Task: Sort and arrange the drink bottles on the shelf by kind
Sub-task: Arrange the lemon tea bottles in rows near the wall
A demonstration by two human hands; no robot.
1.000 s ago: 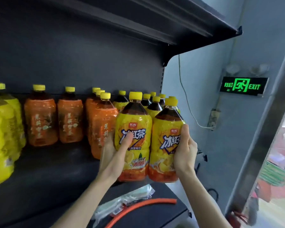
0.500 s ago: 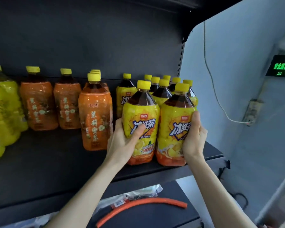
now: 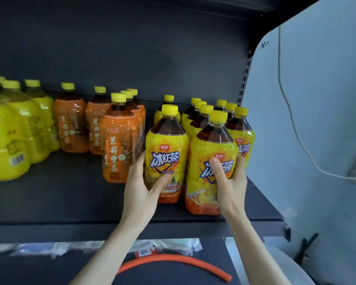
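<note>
Two yellow-labelled iced tea bottles stand upright at the front of the dark shelf. My left hand wraps the left iced tea bottle from its left side. My right hand grips the right iced tea bottle, thumb across the label. Behind them stand several more iced tea bottles. To the left are orange-labelled jasmine tea bottles in rows, then plain yellow bottles at the far left.
The shelf's front edge runs below my wrists. On the lower shelf lie clear plastic bags and an orange tube. A blue-grey wall with a white cable is to the right.
The view has tilted down and closer to the shelf. My right hand has shifted from the bottle's right side to a fuller grip with the thumb on the label.
</note>
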